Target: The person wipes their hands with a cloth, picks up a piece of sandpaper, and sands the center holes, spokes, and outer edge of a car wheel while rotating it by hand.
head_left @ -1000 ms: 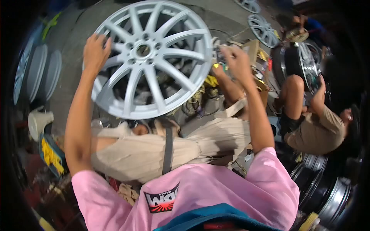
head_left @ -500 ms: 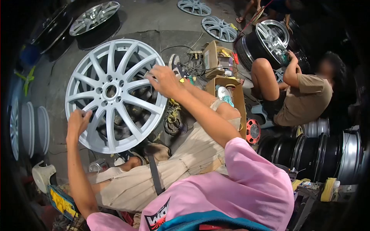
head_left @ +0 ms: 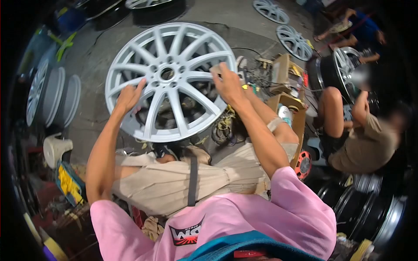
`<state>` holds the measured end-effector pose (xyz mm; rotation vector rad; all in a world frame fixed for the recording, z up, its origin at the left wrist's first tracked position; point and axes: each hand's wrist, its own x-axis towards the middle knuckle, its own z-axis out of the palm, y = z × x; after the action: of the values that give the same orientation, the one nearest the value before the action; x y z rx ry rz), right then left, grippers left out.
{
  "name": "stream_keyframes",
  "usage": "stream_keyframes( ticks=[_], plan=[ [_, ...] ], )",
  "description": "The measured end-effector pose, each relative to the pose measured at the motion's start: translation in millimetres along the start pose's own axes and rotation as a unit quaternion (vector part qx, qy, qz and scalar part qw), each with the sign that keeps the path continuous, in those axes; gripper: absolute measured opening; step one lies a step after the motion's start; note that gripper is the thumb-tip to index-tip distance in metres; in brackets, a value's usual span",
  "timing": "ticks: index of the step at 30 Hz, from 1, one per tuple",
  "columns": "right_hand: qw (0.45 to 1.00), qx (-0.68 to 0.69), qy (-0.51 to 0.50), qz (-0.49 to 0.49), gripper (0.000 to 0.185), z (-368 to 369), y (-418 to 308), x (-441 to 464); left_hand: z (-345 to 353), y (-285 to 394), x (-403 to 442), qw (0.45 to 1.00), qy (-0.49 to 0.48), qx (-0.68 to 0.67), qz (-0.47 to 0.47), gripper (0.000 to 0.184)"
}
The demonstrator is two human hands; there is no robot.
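A pale grey multi-spoke alloy wheel [head_left: 176, 111] lies tilted in front of my knees, its face towards me. My left hand [head_left: 129, 97] grips it at the left side, thumb stretched along a spoke and fingers partly hidden behind. Over the right side of the wheel is my right hand [head_left: 229, 85], closed on a small, flat, greyish-brown piece [head_left: 215, 68] that looks like folded sandpaper. That piece is close to the right-hand spokes; whether it touches them I cannot tell. Dark ground and clutter show through the gaps between the spokes.
Cardboard boxes [head_left: 285, 71] with supplies stand to the right, near a red round reel [head_left: 303, 164]. A co-worker [head_left: 365, 143] sits beside another wheel [head_left: 344, 71]; a second person [head_left: 363, 32] is behind. More wheels [head_left: 52, 95] stand at left, near a white stool [head_left: 56, 150].
The whole view has shifted, so the wheel appears higher and further right. My left hand has moved inward along a spoke, its thumb now extended. My right hand stays at the wheel's right side.
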<state>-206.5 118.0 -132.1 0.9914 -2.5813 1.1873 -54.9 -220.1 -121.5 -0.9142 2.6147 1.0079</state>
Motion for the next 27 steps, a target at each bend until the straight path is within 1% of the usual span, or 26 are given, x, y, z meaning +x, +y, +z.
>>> stream_keyframes(
  ticks=[1,3,5,6,7,9,10,11,13,14,15,16,17,18,19,20,22,23,25,26,27],
  plan=[
    [1.0,0.014,-0.002,0.014,0.018,-4,-13,-6,-4,2,1,0.999,0.017,0.027,0.014,0.09],
    [1.0,0.009,0.0,0.024,0.018,1,-31,-25,-12,6,9,0.997,0.035,0.073,-0.009,0.093],
    [0.998,-0.005,-0.015,0.059,0.02,8,-54,-46,-11,-16,41,0.977,0.12,0.154,0.082,0.093],
    [0.999,-0.008,-0.001,0.047,0.02,14,-61,-56,-15,-12,45,0.973,0.121,0.177,0.087,0.093],
    [0.999,-0.01,-0.007,0.051,0.02,16,-65,-59,-15,-11,55,0.956,0.175,0.205,0.114,0.093],
    [0.996,-0.003,-0.036,0.078,0.02,13,-71,-63,-16,-7,71,0.95,0.183,0.21,0.14,0.091],
    [0.998,0.002,-0.024,0.061,0.021,6,-70,-58,-17,-2,76,0.955,0.166,0.21,0.125,0.09],
    [0.998,-0.002,-0.027,0.063,0.021,-6,-70,-53,-16,-2,80,0.951,0.179,0.214,0.131,0.089],
    [0.998,-0.039,0.024,0.053,0.022,-33,-63,-40,-16,0,79,0.952,0.18,0.21,0.131,0.085],
    [0.997,-0.018,0.043,0.057,0.022,-43,-52,-35,-14,-7,81,0.953,0.178,0.209,0.129,0.085],
    [0.996,0.004,0.064,0.061,0.023,-54,-40,-30,-13,-13,83,0.94,0.192,0.224,0.173,0.079],
    [0.996,0.003,0.065,0.061,0.023,-64,-29,-29,-12,-17,86,0.932,0.199,0.231,0.198,0.076],
    [0.994,-0.028,0.055,0.086,0.022,-72,-17,-31,-12,-15,84,0.923,0.207,0.239,0.222,0.073],
    [0.991,-0.058,0.043,0.112,0.021,-77,-9,-29,-17,-5,74,0.929,0.189,0.246,0.201,0.056],
    [0.991,-0.055,0.045,0.114,0.021,-81,-4,-29,-20,4,62,0.934,0.172,0.255,0.18,0.04],
    [0.992,-0.063,0.032,0.105,0.022,-84,-1,-31,-19,9,52,0.933,0.171,0.258,0.181,0.04],
    [0.993,-0.08,0.022,0.084,0.02,-83,2,-31,-17,19,37,0.918,0.17,0.26,0.245,0.041],
    [0.993,-0.078,0.023,0.085,0.02,-81,3,-28,-14,20,38,0.918,0.169,0.262,0.246,0.041],
    [0.997,-0.068,0.032,-0.006,0.017,-74,8,-20,-7,19,39,0.908,0.189,0.236,0.289,0.043],
    [0.997,-0.065,0.032,-0.007,0.017,-69,13,-15,-11,19,39,0.908,0.19,0.239,0.288,0.043],
    [0.996,-0.069,0.018,-0.047,0.016,-63,20,-12,-17,19,38,0.92,0.18,0.236,0.258,0.045]
  ],
)
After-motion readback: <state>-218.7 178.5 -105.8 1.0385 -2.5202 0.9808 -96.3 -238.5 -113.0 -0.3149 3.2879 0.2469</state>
